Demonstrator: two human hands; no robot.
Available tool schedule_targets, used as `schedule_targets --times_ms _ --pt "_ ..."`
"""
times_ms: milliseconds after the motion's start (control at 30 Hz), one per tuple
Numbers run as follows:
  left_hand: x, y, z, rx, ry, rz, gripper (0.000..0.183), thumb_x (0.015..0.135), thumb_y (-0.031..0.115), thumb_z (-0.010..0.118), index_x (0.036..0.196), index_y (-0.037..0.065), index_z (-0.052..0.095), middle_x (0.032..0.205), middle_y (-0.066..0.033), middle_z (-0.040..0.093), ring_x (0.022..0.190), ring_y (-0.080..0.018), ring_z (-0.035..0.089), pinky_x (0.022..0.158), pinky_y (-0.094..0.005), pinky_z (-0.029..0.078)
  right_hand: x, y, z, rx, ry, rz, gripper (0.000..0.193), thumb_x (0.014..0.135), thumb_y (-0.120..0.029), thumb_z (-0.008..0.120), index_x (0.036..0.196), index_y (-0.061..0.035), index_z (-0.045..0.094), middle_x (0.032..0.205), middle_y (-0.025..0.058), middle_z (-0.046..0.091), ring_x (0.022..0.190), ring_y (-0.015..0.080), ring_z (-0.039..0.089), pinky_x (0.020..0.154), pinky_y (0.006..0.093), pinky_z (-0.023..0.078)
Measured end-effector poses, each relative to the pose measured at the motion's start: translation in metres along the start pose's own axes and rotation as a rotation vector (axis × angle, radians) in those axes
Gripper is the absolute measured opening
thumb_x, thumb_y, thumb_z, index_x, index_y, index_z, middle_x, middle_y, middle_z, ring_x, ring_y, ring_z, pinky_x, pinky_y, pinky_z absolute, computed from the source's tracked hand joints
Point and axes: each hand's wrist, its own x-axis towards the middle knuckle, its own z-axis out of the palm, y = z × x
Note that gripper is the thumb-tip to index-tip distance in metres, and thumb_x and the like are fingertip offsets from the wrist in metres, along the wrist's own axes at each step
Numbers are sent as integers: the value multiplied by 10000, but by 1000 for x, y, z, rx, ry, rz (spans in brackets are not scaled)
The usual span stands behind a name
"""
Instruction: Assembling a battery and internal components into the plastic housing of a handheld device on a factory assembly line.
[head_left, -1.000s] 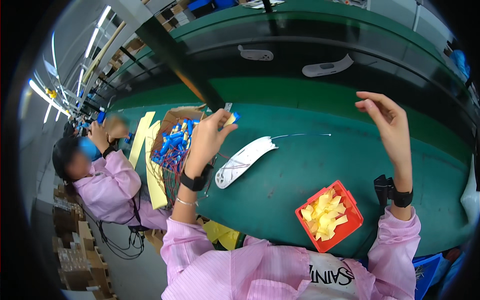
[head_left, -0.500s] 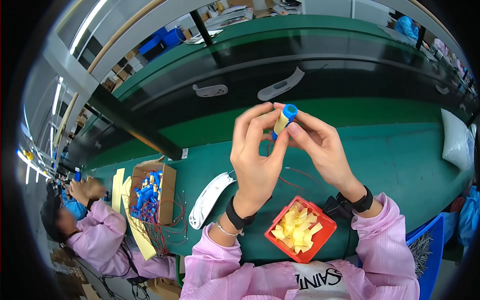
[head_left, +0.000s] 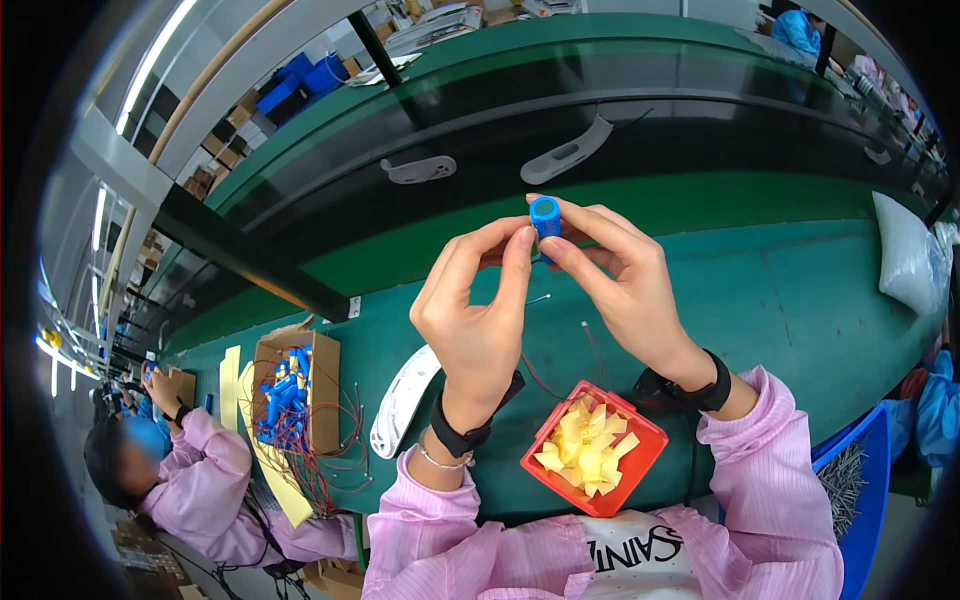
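Observation:
Above the green bench, I hold a blue cylindrical battery (head_left: 546, 222) upright between the fingertips of both hands. My left hand (head_left: 474, 300) pinches it from the left. My right hand (head_left: 628, 290) has its thumb and fingers against the right side. The battery's flat end faces up; its lower part is partly hidden by my fingers. Thin leads hang below and between my hands. Under my wrists stands a red plastic box (head_left: 652, 462) holding small yellow adhesive pieces (head_left: 588, 445). Beside my left wrist lies a curved white plastic shell (head_left: 402, 405).
A cardboard box (head_left: 326, 385) of blue batteries with tangled red wires is at left, beside yellow strips (head_left: 272, 455). Shells (head_left: 568, 152) lie on the dark conveyor (head_left: 700, 150). A metal post (head_left: 262, 255) rises at left. A blue bin (head_left: 868, 500) of metal pins is at right. A co-worker (head_left: 200, 465) sits left.
Both hands have moved slightly left with the battery. It is turned, so its yellow patch no longer shows and a blue side faces me.

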Motion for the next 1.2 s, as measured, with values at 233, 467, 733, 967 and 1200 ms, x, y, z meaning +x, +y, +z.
schedule_targets --times_ms 233,467,733,967,1200 --pt "0 -4 0 15 -46 -34 74 844 -9 685 909 -40 666 832 -86 676 733 -136 660 680 -254 534 1 -3 -3 -432 30 -213 379 889 -74 659 1265 -55 624 989 98 636 832 211 624 719 319 514" --pt "2 -11 0 -296 -129 -320 77 900 47 617 925 -25 609 850 -42 618 742 -97 582 706 -244 494 1 5 -4 -214 -29 -96 389 915 -89 642 1295 -22 591 1008 79 664 842 166 641 740 293 522" --pt "8 -22 -14 -609 -52 -490 128 968 109 511 986 -7 560 912 -67 604 830 -138 594 751 -289 484 16 -4 -20 348 -76 186 402 1019 -176 504 1364 30 502 1207 124 632 954 169 660 806 285 537" --pt "-18 8 -45 -52 -821 -121 105 741 36 527 826 -25 545 771 -130 563 702 -237 575 661 -332 474 38 -3 -81 154 182 169 415 1011 -203 513 1362 18 511 1239 107 610 928 149 641 807 266 499" --pt "-60 1 -29 59 -1306 162 172 782 34 575 951 7 569 867 -109 572 799 -281 584 668 -390 526 46 -11 -124 118 337 86 400 1009 -215 514 1346 0 536 1218 124 627 978 167 630 858 288 488"
